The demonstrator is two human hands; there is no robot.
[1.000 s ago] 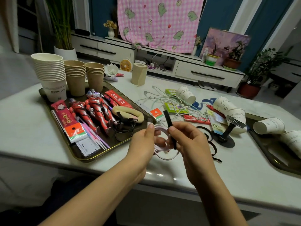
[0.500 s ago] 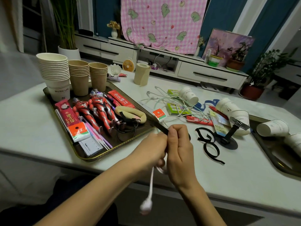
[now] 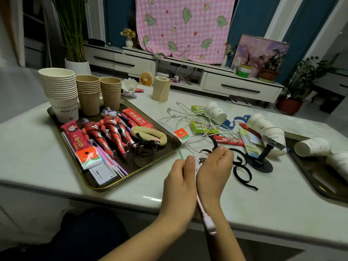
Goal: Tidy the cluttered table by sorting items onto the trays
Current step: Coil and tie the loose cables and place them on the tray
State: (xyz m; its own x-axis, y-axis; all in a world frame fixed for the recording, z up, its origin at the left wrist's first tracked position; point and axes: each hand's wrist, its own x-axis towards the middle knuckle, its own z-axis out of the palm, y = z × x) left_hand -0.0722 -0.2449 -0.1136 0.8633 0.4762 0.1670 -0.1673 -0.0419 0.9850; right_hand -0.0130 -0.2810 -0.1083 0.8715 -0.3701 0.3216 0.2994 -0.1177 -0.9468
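**A:** Closer together than a second ago, aren't they?

**B:** Yes. The left hand (image 3: 179,178) and right hand (image 3: 214,166) held an open loop between them then, and now they sit knuckle to knuckle. The plug end of the pink-white cable (image 3: 208,222) hangs down between the wrists.

**A:** What is each grip doing?

**B:** The left grip is curled round the coiled cable. The right grip is curled too, pinching a black strap (image 3: 213,141) that rises from its fingertips against the coil.

**A:** Where is that, measured from the brown tray (image 3: 98,187)?

**B:** Just right of its near corner, above the table (image 3: 282,204).

**A:** And farther out?

**B:** Right of the tray, past the hands, loose black bands (image 3: 243,175) lie beside a black phone stand (image 3: 261,159). On the tray itself lie red toy figures (image 3: 113,132), with stacked paper cups (image 3: 60,85) at its far end. Off its far right corner there is a tangle of white cords (image 3: 197,117) among tipped cups (image 3: 216,111). Well to the right of the tray, a second tray (image 3: 320,193) holds more tipped cups.
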